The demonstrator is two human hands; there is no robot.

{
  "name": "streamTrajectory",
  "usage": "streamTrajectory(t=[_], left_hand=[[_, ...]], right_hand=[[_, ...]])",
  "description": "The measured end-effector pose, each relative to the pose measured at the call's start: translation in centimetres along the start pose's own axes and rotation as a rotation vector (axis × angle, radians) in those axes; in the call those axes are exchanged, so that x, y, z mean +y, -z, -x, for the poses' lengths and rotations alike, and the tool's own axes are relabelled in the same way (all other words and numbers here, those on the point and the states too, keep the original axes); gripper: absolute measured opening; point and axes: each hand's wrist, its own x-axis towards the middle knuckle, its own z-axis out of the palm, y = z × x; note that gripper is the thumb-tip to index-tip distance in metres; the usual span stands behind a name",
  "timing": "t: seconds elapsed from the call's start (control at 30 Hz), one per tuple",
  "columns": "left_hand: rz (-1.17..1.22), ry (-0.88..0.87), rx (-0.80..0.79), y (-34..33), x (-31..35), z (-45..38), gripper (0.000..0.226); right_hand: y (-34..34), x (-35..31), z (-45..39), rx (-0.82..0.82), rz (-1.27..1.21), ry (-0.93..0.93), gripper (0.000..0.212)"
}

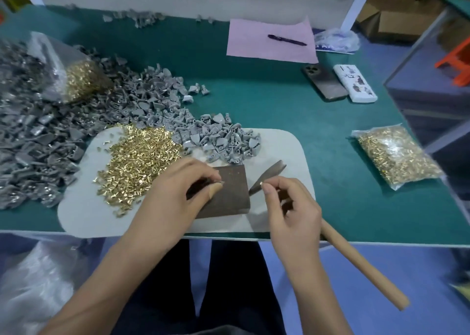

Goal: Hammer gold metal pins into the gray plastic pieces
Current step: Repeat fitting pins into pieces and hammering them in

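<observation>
While both hands work over the dark block [223, 195], a pin is being set, not yet struck.
Left hand [178, 189] pinches a gray plastic piece [203, 181] on the block; right hand [292, 205] pinches a gold pin [262, 183] while curled round the hammer [356, 261]. Loose pins [137, 161] lie left. Next, I judge: seat pin, tap squarely.

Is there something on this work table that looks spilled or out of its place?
Yes. The gray plastic pieces lie in a loose heap that spreads over the green table and onto the white mat, and a few strays lie far back by the wall. The loose gold pins are likewise scattered on the mat.
</observation>
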Motion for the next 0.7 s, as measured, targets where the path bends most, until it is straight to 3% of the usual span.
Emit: streamTrajectory(t=[0.17,0.27,0.53,0.6,0.7], left_hand=[[-0.072,-0.072,0.001,0.7,-2.1,1.2,0.011],[-0.061,0.020,0.000,1.0,-2.1,1.6,0.026],[-0.238,-0.064,-0.139,2.4,-1.9,-0.1,0.041],[-0.273,-0.089,-0.205,2.7,-2.0,-0.6,0.030],[-0.297,-0.083,-0.176,2.6,-1.5,-0.9,0.015]], right_hand=[[-0.7,-2.4,-0.8,-0.173,0.015,0.087,0.007],[-1.3,-3.1,-1.2,-0.254,0.057,0.105,0.007],[-2.4,-3.8,-1.1,-0.334,0.154,0.086,0.005],[-2.6,-4.2,-1.1,-0.346,0.209,0.104,0.004],[-2.7,-5.0,-1.6,-0.381,0.310,0.132,0.003]])
